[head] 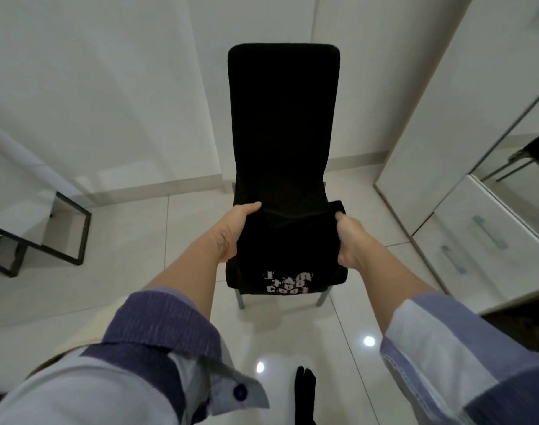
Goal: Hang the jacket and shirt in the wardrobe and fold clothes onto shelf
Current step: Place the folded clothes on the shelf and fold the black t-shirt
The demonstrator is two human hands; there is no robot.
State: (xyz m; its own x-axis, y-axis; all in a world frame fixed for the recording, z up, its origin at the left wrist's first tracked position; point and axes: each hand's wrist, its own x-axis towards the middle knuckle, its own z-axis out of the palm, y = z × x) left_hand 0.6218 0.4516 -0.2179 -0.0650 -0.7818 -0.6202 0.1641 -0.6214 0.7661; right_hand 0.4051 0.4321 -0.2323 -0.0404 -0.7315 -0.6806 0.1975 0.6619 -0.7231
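Black folded cotton garment with pale printed lettering (288,250) lay on the seat of a tall-backed black upholstered chair with grey metal legs (283,118), gripped at both side edges by a person standing over it on glossy white floor tiles (139,240). The left hand (233,233) clasped the left edge with its thumb laid over the top, while the right hand (349,240) had its fingers clenched around the right edge. A white drawer unit with silver bar handles (483,240) stood to the right.
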